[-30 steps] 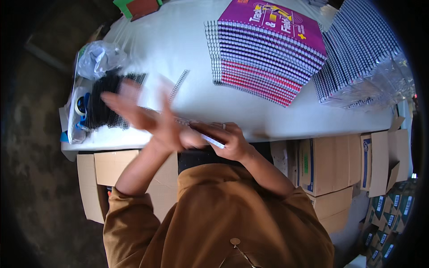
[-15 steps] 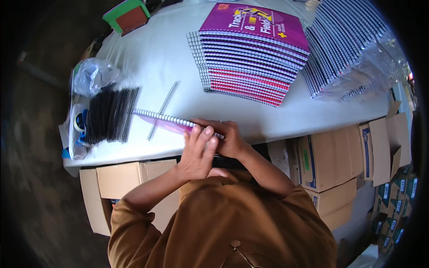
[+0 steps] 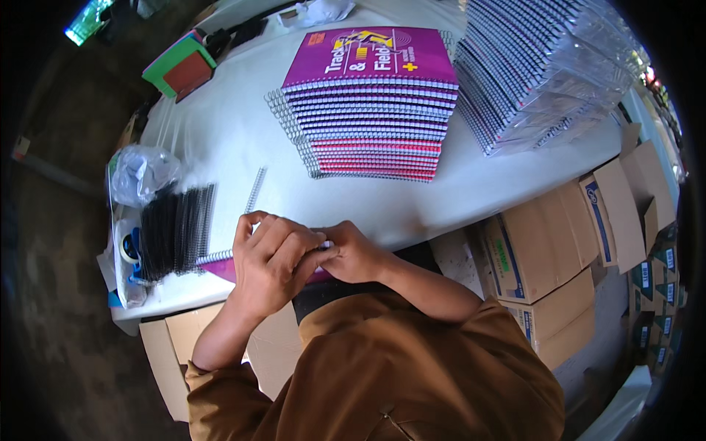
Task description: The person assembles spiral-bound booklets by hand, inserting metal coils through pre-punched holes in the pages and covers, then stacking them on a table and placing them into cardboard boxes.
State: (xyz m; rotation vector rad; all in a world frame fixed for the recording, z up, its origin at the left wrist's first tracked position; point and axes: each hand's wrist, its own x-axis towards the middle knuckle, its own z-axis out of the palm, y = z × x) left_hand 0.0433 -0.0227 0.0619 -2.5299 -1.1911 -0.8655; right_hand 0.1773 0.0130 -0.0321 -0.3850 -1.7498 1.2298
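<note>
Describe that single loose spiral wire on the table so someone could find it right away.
On the white table, look left of the fanned stack of purple notebooks. The loose wire coil lies alone, just above the left hand. Unlike the black coil bundle beside it, it is single and silvery.

The left hand (image 3: 271, 259) and right hand (image 3: 351, 253) hide most of the pink notebook (image 3: 220, 264).

I see my left hand (image 3: 271, 259) has dropped from mid-air onto the pink spiral-bound notebook (image 3: 220, 263), meeting my right hand (image 3: 354, 253) there.
</note>
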